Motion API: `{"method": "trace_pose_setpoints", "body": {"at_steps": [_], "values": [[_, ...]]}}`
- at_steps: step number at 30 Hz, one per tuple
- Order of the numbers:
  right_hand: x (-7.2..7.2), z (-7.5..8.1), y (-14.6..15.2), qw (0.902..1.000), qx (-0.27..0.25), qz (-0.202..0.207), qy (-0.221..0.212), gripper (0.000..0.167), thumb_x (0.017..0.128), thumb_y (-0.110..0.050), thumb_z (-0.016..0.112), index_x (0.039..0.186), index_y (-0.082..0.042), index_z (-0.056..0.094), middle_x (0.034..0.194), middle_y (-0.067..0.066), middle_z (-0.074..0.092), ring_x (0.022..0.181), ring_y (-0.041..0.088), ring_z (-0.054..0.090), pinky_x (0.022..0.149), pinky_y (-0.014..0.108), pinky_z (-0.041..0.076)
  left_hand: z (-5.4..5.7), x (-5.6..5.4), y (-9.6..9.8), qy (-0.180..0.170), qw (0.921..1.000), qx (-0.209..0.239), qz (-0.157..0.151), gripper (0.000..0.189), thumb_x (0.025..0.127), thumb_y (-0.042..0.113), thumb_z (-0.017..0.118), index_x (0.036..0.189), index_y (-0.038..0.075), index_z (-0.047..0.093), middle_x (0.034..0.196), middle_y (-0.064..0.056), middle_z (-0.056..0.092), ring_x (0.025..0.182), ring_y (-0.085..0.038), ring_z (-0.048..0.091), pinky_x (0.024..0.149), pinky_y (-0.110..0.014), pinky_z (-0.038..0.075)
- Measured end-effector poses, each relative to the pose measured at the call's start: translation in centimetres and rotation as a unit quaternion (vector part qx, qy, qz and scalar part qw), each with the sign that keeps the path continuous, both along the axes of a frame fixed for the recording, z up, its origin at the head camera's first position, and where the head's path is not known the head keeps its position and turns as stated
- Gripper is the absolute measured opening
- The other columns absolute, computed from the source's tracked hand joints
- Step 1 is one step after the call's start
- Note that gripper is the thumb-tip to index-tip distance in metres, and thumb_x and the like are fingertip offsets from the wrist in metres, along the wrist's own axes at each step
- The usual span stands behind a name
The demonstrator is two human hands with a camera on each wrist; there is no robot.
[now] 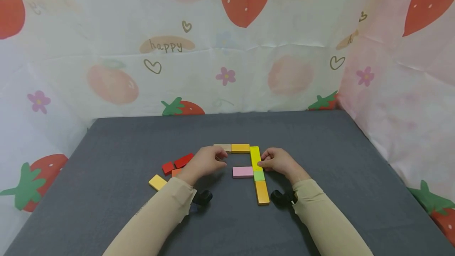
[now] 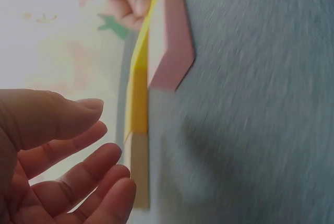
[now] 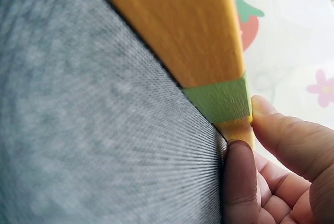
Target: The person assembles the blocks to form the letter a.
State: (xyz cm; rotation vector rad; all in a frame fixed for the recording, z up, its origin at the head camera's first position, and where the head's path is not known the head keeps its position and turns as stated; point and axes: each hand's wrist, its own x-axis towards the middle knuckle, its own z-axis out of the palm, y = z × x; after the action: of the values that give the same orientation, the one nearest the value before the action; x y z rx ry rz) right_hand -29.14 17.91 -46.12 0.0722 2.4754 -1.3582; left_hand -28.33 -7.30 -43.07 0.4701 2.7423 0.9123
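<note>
Just right of centre in the head view, the right hand (image 1: 279,162) has its fingers bent, with fingertips touching the right side of a bright yellow block (image 1: 254,155); whether it pinches or only presses that block cannot be told. The left hand (image 1: 204,163) is left of centre, thumb and loosely curved fingers parted, with nothing in its grasp, near a tan wooden block (image 1: 222,148).

The tan piece lies end to end with an orange-yellow block (image 1: 240,148), whose right end meets the top of the bright yellow one. Below that come a green block (image 1: 259,176) and an amber block (image 1: 262,192), forming a column. A pink block (image 1: 243,172) juts leftward from the column near the yellow-green seam.

Farther left, partly behind the left forearm, lie two red blocks (image 1: 183,160), an orange block (image 1: 176,172) and a pale yellow block (image 1: 158,182) on the dark grey cloth (image 1: 227,228). Strawberry-printed fabric (image 1: 227,50) fills the upper frame.
</note>
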Motion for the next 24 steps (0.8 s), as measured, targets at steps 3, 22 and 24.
{"method": "trace_pose_setpoints", "body": {"at_steps": [3,22,24], "values": [[0.0,0.0,0.0,1.0,-0.001,0.0,0.0,0.021,0.077,-0.014,0.073,0.09,-0.005,0.059,0.073,0.007,0.055,0.07,0.018,0.056,0.066,0.028,0.051,0.5,0.0,-1.3,0.008,0.9998,0.01,0.012,0.022,0.081,0.016,0.067,0.103,0.011,0.065,0.1,-0.005,0.063,0.09,-0.017,0.057,0.079,-0.035,0.048],[0.0,0.0,0.0,1.0,0.004,-0.001,0.002,0.022,0.077,-0.015,0.073,0.091,-0.005,0.059,0.073,0.007,0.054,0.071,0.019,0.056,0.066,0.028,0.051,1.7,-0.1,-7.6,-0.014,0.9966,0.01,0.08,0.027,0.086,0.015,0.062,0.112,0.008,0.062,0.11,-0.011,0.059,0.1,-0.026,0.054,0.082,-0.04,0.047],[0.0,0.0,0.0,1.0,0.005,-0.001,0.002,0.022,0.077,-0.015,0.073,0.091,-0.005,0.058,0.072,0.007,0.054,0.071,0.018,0.056,0.066,0.028,0.051,1.4,-0.1,-8.1,-0.028,0.9957,0.009,0.088,0.027,0.086,0.015,0.061,0.112,0.009,0.062,0.11,-0.01,0.059,0.1,-0.026,0.053,0.083,-0.04,0.047]]}}
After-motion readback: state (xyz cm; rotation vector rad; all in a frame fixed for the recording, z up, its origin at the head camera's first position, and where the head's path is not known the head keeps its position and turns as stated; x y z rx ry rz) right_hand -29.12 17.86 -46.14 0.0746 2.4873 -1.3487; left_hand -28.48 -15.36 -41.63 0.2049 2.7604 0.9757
